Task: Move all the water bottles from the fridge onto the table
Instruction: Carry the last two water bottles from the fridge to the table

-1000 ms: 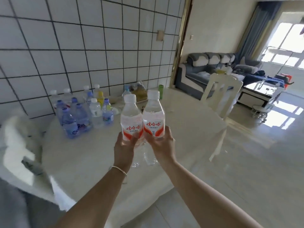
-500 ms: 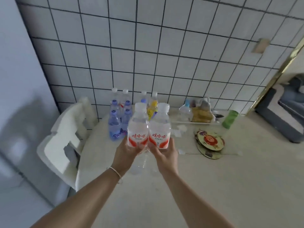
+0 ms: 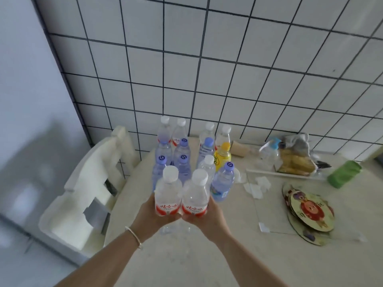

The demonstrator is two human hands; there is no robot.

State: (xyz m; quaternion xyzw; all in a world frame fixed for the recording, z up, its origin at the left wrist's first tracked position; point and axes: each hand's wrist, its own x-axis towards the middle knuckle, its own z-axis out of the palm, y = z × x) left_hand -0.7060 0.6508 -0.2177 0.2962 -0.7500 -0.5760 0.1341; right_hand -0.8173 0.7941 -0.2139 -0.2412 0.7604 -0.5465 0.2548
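My left hand grips a clear water bottle with a white cap and a red label. My right hand grips a second bottle of the same kind, pressed side by side against the first. Both are held upright over the pale round table, just in front of a cluster of several bottles that stand near the tiled wall. That cluster holds blue-capped and white-capped water bottles and one yellow bottle.
A white chair stands at the table's left edge. On the right lie a stack of round picture mats, a glass sheet, a green cup, a spray bottle and a food bag.
My view has turned left and closed in on the table. Both hands have carried the two bottles forward, up to the front of the bottle cluster.
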